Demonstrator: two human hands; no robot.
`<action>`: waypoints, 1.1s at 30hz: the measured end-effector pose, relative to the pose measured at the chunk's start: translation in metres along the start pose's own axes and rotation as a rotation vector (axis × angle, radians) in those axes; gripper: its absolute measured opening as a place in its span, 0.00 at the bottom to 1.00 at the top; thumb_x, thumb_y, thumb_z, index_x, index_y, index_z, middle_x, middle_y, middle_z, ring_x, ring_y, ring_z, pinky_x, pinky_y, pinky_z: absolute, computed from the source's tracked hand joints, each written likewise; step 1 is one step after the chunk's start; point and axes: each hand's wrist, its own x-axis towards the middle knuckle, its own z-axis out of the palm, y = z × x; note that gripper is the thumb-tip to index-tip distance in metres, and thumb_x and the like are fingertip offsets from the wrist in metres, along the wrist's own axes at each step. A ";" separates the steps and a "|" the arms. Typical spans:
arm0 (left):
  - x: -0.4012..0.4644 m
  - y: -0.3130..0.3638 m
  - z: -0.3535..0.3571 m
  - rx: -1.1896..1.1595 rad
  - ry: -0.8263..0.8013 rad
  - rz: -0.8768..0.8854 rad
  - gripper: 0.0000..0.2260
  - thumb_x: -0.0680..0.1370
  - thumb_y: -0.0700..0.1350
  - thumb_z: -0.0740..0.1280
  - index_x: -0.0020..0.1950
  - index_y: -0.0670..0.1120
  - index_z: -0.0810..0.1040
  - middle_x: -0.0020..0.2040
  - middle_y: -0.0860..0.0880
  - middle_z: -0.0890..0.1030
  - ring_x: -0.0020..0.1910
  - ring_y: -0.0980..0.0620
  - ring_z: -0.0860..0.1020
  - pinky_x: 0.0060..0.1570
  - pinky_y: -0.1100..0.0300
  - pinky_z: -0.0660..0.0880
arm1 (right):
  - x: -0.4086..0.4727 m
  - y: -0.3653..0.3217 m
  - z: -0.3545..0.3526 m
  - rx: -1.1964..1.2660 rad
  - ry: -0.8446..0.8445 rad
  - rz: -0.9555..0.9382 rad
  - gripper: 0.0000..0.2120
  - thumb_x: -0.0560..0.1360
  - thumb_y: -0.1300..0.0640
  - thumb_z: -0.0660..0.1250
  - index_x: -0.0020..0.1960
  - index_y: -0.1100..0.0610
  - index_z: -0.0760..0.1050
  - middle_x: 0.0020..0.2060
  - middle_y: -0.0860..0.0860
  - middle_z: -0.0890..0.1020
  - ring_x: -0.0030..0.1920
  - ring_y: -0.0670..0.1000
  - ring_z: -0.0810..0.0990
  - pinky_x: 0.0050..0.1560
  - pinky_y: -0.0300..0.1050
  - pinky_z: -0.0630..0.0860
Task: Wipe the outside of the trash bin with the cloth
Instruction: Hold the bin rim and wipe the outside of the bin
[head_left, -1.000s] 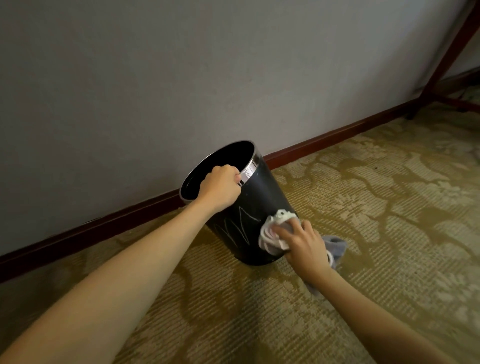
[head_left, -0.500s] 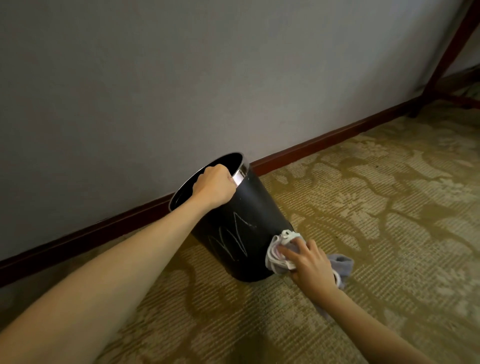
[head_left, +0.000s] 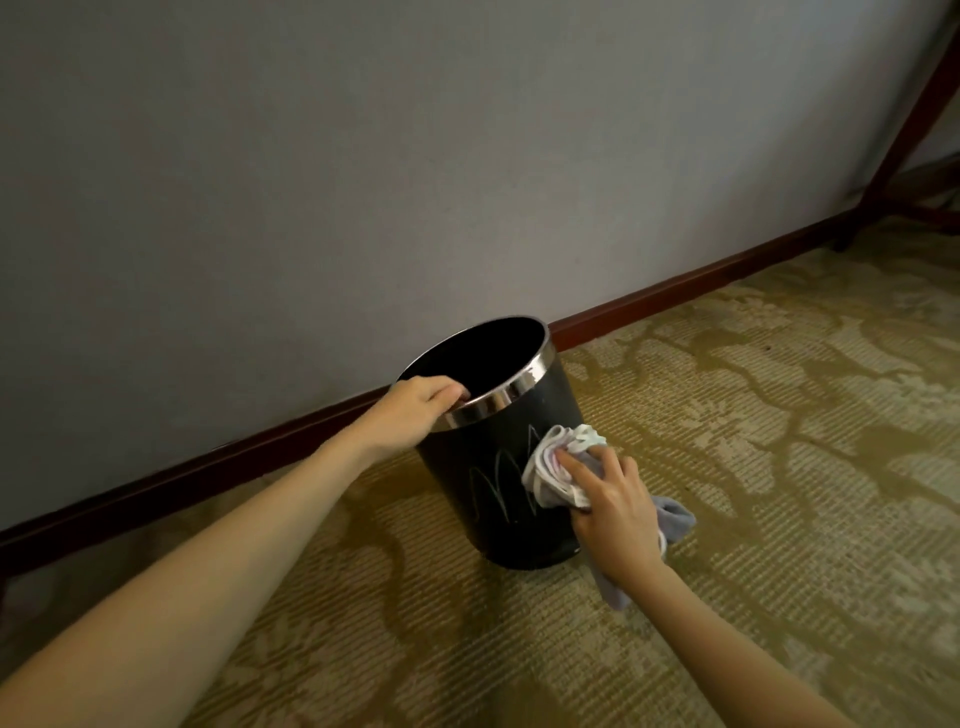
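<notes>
A black trash bin (head_left: 498, 499) with a shiny metal rim stands on the carpet close to the wall. White zigzag scribbles mark its front side. My left hand (head_left: 415, 410) grips the near left part of the rim, fingers hooked inside. My right hand (head_left: 610, 512) presses a bunched grey and white cloth (head_left: 558, 470) against the bin's right side, just right of the scribbles. A loose end of the cloth hangs down behind my wrist.
A grey wall (head_left: 363, 182) with a dark red baseboard (head_left: 675, 291) runs behind the bin. Patterned yellow-green carpet (head_left: 753, 467) covers the floor. Dark red wooden furniture legs (head_left: 898, 150) stand at the far right.
The bin has come back from tilted to nearly upright. My right hand with the cloth has moved up the bin's side, closer to the scribbles. My left hand stays on the rim.
</notes>
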 end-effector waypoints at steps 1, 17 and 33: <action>-0.004 -0.007 0.001 0.005 0.001 0.018 0.15 0.82 0.49 0.55 0.64 0.50 0.76 0.59 0.54 0.79 0.61 0.57 0.74 0.58 0.62 0.69 | -0.001 0.003 -0.001 -0.004 0.001 0.013 0.27 0.66 0.68 0.70 0.63 0.53 0.77 0.53 0.58 0.78 0.44 0.60 0.73 0.37 0.54 0.75; -0.010 -0.018 0.023 0.034 0.205 0.124 0.15 0.78 0.31 0.59 0.44 0.48 0.78 0.41 0.53 0.80 0.44 0.66 0.76 0.43 0.74 0.69 | 0.033 -0.021 -0.017 0.112 0.125 -0.002 0.28 0.66 0.67 0.69 0.64 0.51 0.76 0.54 0.56 0.76 0.46 0.58 0.72 0.39 0.53 0.74; -0.026 -0.023 0.014 -0.020 0.365 -0.043 0.12 0.79 0.34 0.58 0.42 0.46 0.77 0.40 0.47 0.78 0.43 0.50 0.76 0.42 0.58 0.71 | 0.044 -0.030 -0.010 0.127 0.065 -0.060 0.27 0.68 0.65 0.67 0.66 0.49 0.74 0.58 0.53 0.75 0.49 0.55 0.70 0.45 0.49 0.71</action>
